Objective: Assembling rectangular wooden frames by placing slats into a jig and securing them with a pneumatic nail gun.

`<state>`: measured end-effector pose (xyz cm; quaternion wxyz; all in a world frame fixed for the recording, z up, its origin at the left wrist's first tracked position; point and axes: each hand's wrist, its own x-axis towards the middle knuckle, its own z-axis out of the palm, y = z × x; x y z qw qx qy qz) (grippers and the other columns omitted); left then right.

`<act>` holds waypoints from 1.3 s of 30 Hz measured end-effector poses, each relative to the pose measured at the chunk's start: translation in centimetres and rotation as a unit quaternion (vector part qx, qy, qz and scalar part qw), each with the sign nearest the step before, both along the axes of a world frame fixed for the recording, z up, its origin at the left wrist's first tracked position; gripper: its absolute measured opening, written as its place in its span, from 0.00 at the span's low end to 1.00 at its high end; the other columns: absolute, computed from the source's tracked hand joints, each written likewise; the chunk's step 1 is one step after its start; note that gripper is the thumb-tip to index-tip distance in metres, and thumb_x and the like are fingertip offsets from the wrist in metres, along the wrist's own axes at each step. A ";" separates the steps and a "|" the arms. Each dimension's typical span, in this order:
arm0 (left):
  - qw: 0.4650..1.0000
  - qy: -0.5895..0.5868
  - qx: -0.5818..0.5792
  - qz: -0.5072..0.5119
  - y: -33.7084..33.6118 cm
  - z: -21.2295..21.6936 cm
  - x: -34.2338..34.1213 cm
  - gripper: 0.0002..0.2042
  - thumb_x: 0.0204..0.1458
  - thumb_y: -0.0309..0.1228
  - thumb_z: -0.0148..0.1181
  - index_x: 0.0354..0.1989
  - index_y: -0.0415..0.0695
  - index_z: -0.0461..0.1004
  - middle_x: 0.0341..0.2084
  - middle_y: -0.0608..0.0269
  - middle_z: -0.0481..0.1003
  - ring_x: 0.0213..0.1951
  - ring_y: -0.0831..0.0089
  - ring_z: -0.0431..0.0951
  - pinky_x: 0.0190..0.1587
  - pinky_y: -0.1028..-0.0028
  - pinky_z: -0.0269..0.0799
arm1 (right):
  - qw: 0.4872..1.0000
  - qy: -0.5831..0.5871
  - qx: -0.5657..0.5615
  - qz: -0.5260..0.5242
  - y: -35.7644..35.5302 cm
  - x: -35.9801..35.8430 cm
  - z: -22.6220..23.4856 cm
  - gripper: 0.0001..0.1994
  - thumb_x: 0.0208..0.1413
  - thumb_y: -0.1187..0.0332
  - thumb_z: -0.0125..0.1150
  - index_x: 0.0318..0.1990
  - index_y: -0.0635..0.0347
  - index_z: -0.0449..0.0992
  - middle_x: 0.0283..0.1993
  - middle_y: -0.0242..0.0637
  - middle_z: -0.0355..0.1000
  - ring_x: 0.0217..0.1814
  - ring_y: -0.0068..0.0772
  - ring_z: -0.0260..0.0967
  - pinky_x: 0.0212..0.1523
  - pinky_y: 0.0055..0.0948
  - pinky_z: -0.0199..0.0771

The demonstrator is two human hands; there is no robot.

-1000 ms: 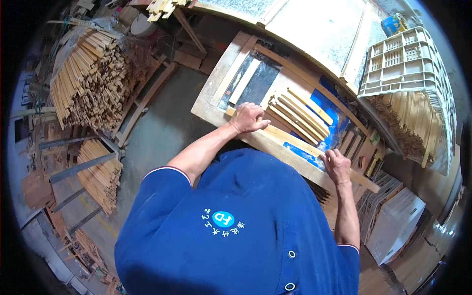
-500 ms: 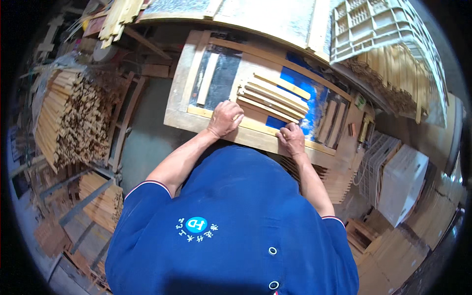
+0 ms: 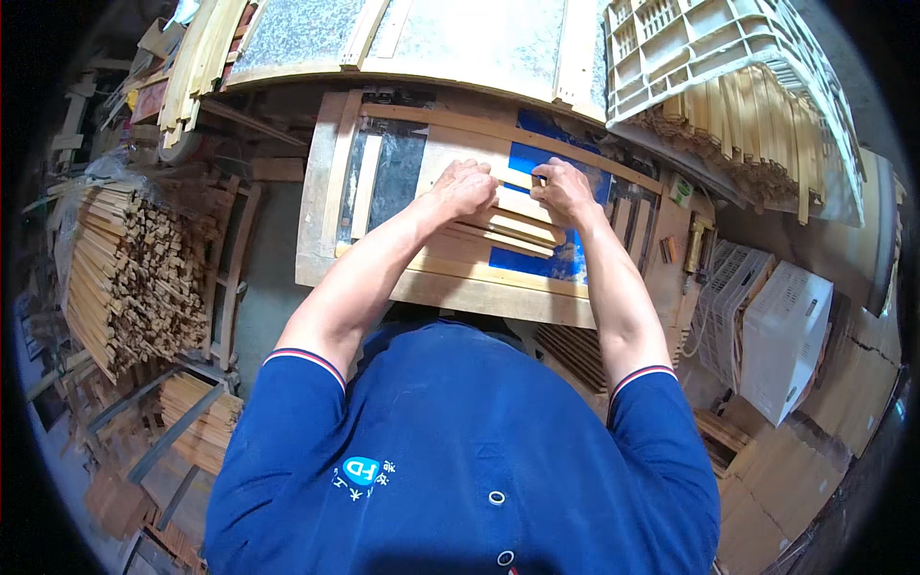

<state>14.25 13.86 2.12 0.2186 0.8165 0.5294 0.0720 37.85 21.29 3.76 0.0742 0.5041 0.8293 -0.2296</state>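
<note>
Overhead, pale crate (image 3: 728, 48) holds wood strips (image 3: 738, 134).

On the tabletop (image 3: 460, 292), a stack of wooden slats (image 3: 508, 225) under both hands, left hand (image 3: 467, 187) and right hand (image 3: 565, 189) side by side; left of it, a heap of sticks (image 3: 134, 268); behind, a slatted crate (image 3: 728, 57); right, a lidded bin (image 3: 786, 335).

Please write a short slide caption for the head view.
Both hands, left and right, press on wooden slats over a blue sheet on a workbench.
</note>
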 end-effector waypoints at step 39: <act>0.971 -0.119 0.060 0.199 -0.9 1.7 -2.0 0.09 0.61 0.34 0.59 0.42 0.42 0.75 0.36 0.50 0.77 0.39 0.53 0.79 0.41 0.59 0.75 | 0.977 0.039 0.132 -0.165 -16.1 23.0 -2.8 0.24 0.48 0.72 0.64 0.56 0.47 0.78 0.54 0.49 0.71 0.57 0.54 0.69 0.57 0.46 0.73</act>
